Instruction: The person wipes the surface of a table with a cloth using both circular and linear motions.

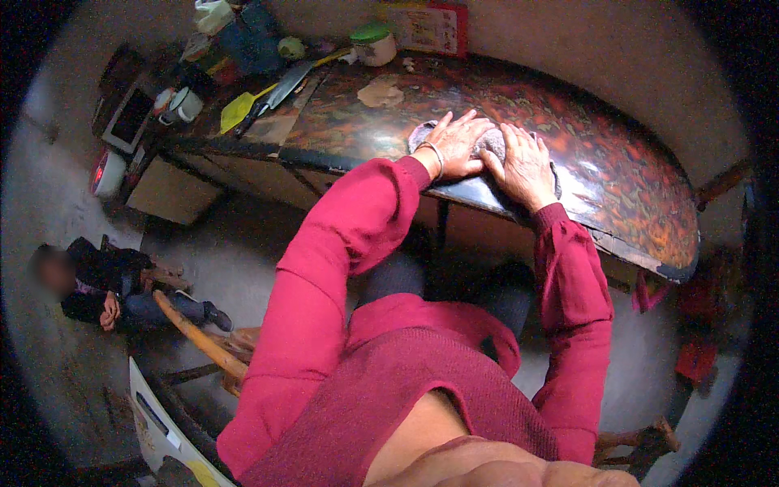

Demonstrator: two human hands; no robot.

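A bunched grey-purple cloth (492, 144) lies on the glossy, dark table (592, 114) with an orange-brown pattern, close to its front edge. My left hand (459, 146), with a bangle at the wrist, presses over the cloth's left part, fingers pointing away from me. Over its right part bends my right hand (522, 165), the thumb turned inward toward the left hand. Both hands are closed on the cloth, and much of it is hidden under them. Bright light reflects off the tabletop beside the right hand.
At the table's back left are a green-lidded white tub (373, 45), a yellow spatula (238, 110), a wide metal blade (290, 84) and a white mug (183, 105). A person (105, 284) sits at the left near a wooden chair (199, 333).
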